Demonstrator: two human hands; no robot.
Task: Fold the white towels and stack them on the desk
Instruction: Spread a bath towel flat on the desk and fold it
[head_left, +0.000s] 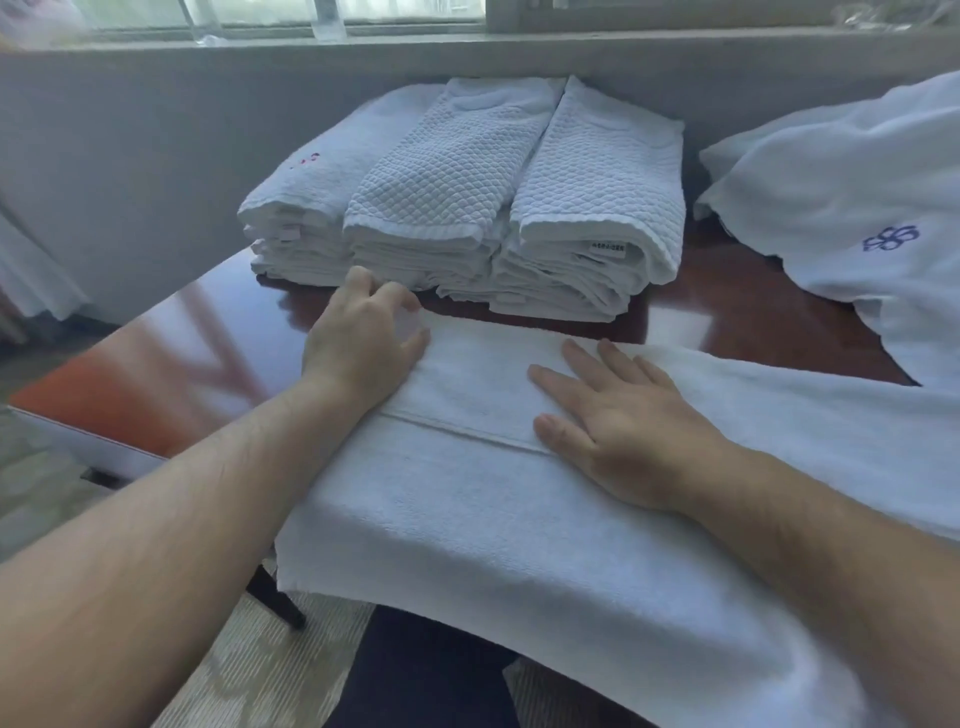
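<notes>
White towel (519, 519) under flat right hand (618, 426), left hand (363, 332) pinching.

A grey wall (130, 156) rises beyond the fingertips, with a window sill (467, 39) along its top and clear glasses (327, 18) standing on it. Below the left forearm lies pale ribbed carpet (249, 670), crossed by a dark furniture leg (275, 603). Between the two forearms, nearest the body, dark trousers (426, 675) show.
</notes>
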